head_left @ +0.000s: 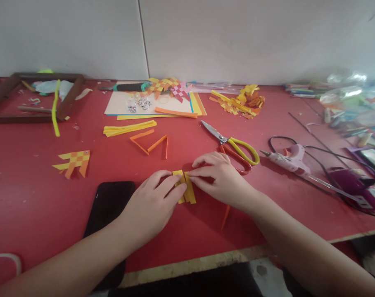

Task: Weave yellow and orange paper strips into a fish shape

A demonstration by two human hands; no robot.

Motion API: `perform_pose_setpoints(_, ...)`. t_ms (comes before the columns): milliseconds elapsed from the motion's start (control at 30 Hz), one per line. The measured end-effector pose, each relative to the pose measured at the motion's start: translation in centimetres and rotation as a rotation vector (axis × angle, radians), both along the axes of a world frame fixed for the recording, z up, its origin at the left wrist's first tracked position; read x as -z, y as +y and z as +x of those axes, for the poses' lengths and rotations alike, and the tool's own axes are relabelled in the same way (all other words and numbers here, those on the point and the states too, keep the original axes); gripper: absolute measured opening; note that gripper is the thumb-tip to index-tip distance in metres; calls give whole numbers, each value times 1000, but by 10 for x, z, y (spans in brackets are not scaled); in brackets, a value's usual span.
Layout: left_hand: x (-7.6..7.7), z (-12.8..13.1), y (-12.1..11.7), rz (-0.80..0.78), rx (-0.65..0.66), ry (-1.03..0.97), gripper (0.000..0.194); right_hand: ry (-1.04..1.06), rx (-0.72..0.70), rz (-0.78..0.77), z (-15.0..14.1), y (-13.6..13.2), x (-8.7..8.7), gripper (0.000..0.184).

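In the head view, yellow strips [191,194] are lying right of the black phone [109,204]. The left hand [154,200], nearer the phone, and right hand [220,177], farther off, are touching them; whether they're pinching, I cannot tell.

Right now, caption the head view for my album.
Left hand and right hand touch flat yellow paper strips on a red tabletop, near red-and-yellow-handled scissors.

Phone [111,202] left of strips [190,193], scissors [224,139] right (behind)
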State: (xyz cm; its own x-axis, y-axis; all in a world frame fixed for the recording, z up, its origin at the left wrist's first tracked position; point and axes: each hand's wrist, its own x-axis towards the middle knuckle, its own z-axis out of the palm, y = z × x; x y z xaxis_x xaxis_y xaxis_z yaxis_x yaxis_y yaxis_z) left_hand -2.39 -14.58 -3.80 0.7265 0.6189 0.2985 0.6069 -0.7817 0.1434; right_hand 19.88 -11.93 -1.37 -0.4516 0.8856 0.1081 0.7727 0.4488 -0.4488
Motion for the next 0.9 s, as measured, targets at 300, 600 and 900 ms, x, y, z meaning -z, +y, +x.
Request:
perform_pose_setpoints(300, 1, -1, -1, -28, 8, 25, 33, -46, -51, -25, 5, 1, 0, 18)
perform_pose_setpoints(600, 2, 0, 0, -17, 9, 0, 29, -39, -106, -27, 1, -5, -3, 18)
perform_pose_setpoints(900, 0, 0, -1, 1, 8, -15, 27, -28, -78, -17, 6, 0, 1, 18)
